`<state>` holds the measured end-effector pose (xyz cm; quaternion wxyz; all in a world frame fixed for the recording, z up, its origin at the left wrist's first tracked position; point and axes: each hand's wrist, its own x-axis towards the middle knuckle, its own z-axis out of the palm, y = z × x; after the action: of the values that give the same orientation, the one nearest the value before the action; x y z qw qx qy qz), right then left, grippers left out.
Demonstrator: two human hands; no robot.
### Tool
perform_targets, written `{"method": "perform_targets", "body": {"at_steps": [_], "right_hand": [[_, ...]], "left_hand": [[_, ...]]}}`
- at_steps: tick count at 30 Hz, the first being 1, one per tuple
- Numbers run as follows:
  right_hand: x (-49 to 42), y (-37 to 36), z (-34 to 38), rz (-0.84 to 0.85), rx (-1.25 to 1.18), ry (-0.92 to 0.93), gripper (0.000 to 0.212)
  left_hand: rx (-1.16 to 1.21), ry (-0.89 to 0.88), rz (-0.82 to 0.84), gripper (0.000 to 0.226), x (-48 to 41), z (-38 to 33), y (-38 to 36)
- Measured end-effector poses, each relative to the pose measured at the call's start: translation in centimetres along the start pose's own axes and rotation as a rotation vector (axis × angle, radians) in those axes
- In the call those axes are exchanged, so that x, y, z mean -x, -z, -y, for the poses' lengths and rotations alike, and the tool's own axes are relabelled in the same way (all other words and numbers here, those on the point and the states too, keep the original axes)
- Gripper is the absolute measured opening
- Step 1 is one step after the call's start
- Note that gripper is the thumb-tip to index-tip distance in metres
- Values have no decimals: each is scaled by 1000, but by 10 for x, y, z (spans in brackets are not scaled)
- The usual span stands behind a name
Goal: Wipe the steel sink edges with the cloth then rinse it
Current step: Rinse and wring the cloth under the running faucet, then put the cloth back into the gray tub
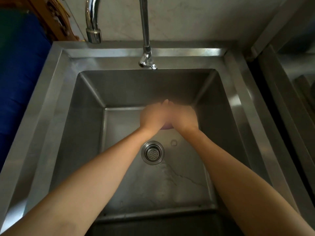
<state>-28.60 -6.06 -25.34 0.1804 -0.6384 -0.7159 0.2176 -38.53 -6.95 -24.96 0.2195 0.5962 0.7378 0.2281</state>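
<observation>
Both my hands are down inside the steel sink (pixel 56 103), pressed together over its far middle. My left hand (pixel 152 116) and my right hand (pixel 184 116) are closed around a pinkish cloth (pixel 167 128); only a small purple-pink bit of it shows below the hands. The hands are blurred by motion. They sit beneath the thin tap (pixel 147 63) at the back rim. No stream of water is visible from the tap. The sink floor near the drain (pixel 152 152) is wet with streaks.
A second, thicker spout (pixel 93 34) hangs over the back left rim. A blue object (pixel 18 79) stands left of the sink. Another steel unit (pixel 293 92) adjoins on the right, behind a dark gap. A pale wall (pixel 187 17) rises behind.
</observation>
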Motion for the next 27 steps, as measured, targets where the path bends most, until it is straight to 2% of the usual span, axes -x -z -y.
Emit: {"method": "perform_targets", "body": {"at_steps": [5, 8, 10, 11, 13, 15, 16, 18, 20, 23, 27], "right_hand": [[22, 23, -1, -74, 271, 292, 61], [38, 48, 6, -102, 341, 378, 28], [50, 66, 14, -142, 391, 409, 30], [54, 75, 19, -186, 340, 405, 33], [62, 97, 30, -143, -5, 173, 35], [71, 125, 41, -9, -444, -173, 55], [74, 137, 45, 74, -589, -296, 64], [85, 164, 50, 245, -725, -355, 59], [96, 193, 56, 248, -817, -323, 39], [107, 243, 62, 189, -906, -260, 12], [125, 301, 64, 226, -939, -232, 14]], "left_hand": [[40, 49, 37, 55, 27, -16, 9], [149, 158, 96, 56, 42, -34, 25], [240, 240, 133, 55, 51, -47, 41], [324, 278, 148, 53, 56, -53, 49], [538, 399, 185, 52, 65, -64, 68], [788, 503, 238, 49, 72, -76, 86], [930, 535, 262, 42, 73, -81, 92], [1142, 543, 329, 27, 81, -97, 110], [1141, 460, 431, 23, 89, -115, 129], [948, 247, 586, 20, 93, -141, 160], [753, 18, 638, 15, 98, -184, 193]]}}
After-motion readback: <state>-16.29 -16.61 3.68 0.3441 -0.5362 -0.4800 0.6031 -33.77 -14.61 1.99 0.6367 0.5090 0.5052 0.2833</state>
